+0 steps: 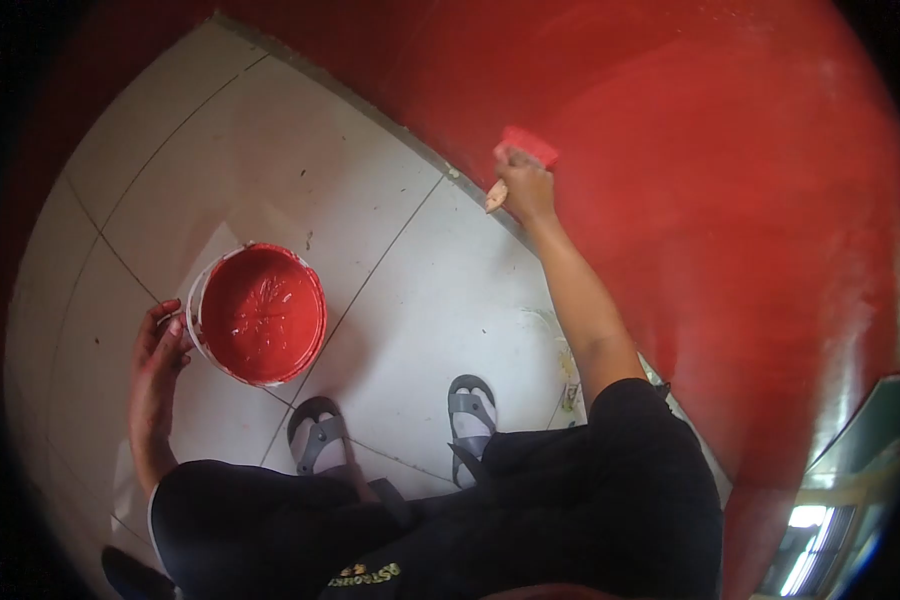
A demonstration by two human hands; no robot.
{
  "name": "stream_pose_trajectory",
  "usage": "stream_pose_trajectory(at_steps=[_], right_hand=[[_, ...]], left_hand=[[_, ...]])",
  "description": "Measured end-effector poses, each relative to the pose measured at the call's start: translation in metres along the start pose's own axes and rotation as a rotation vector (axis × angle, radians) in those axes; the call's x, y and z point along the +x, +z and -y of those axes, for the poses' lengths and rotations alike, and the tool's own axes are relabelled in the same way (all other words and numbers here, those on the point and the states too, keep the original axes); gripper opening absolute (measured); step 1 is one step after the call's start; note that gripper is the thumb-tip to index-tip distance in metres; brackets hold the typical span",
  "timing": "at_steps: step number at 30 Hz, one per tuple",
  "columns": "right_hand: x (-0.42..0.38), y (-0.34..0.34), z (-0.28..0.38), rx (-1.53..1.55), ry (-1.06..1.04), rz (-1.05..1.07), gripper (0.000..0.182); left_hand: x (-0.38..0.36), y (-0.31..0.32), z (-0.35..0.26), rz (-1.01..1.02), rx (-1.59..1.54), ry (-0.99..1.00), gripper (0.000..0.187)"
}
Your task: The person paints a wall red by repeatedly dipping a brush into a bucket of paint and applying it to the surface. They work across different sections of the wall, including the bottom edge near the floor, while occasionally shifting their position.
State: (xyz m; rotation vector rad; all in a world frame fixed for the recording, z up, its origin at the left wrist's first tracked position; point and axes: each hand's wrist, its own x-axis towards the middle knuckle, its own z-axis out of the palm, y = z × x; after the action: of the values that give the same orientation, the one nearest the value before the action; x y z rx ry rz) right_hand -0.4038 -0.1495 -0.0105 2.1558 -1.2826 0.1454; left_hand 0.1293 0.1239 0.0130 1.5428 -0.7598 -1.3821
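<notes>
Right hand point(526, 187), arm stretched far, grips a paintbrush point(523, 158) against the red wall point(730, 200); left hand point(160, 345) clasps the paint bucket point(258, 314) rim.

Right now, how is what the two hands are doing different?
The left hand grips the rim of a bucket of red paint, low over the tiled floor. The right hand is stretched out and grips a brush pressed against the red wall. The bucket is round and wide; the brush is small. Both carry red paint.
</notes>
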Motion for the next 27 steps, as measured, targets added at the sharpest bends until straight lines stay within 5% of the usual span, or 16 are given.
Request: stream_pose_trajectory(at_steps=[2,3,5,6,8,10,11,12,15,16,20,22,27], right_hand=[[0.003,-0.026,0.0,0.275,0.055,0.146,0.009],[0.018,-0.046,-0.015,0.516,0.296,0.183,0.012],[0.063,-0.084,-0.079,0.759,0.355,0.045,0.015],[0.082,-0.107,-0.12,0.759,0.171,-0.121,0.015],[0.121,-0.199,-0.172,0.216,0.108,-0.128,0.017],[0.144,-0.279,-0.199,0.156,0.04,-0.378,0.013],[0.156,-0.31,-0.222,-0.019,0.285,-0.311,0.017],[0.164,-0.324,-0.243,-0.022,0.288,-0.301,0.017],[0.193,-0.358,-0.282,0.127,-0.043,-1.062,0.028],[0.187,-0.386,-0.205,-0.168,0.081,-0.918,0.019],[0.185,-0.345,-0.245,-0.303,0.005,-1.032,0.015],[0.153,-0.289,-0.24,-0.261,0.182,-0.614,0.024],[0.09,-0.192,-0.127,-0.227,0.047,-0.201,0.013]], left_hand=[[0.002,0.0,-0.001,0.008,-0.05,0.02,0.053],[0.003,0.002,-0.001,-0.002,-0.111,0.03,0.054],[0.005,0.01,-0.006,-0.026,-0.099,0.032,0.055],[0.008,0.013,-0.008,-0.067,-0.067,0.03,0.056],[0.015,0.014,-0.006,-0.039,-0.041,0.013,0.057],[0.019,0.014,-0.004,-0.016,0.001,-0.009,0.057],[0.019,0.014,-0.002,-0.024,-0.003,0.001,0.057],[0.017,0.013,0.001,-0.033,-0.004,0.012,0.057],[0.018,0.004,0.015,-0.093,-0.022,0.044,0.057],[0.017,0.001,0.018,-0.091,-0.034,0.052,0.057],[0.011,-0.007,0.02,-0.103,-0.068,0.031,0.055],[0.011,-0.01,0.023,-0.088,-0.076,0.041,0.055],[0.013,-0.012,0.023,-0.037,-0.165,0.064,0.048]])
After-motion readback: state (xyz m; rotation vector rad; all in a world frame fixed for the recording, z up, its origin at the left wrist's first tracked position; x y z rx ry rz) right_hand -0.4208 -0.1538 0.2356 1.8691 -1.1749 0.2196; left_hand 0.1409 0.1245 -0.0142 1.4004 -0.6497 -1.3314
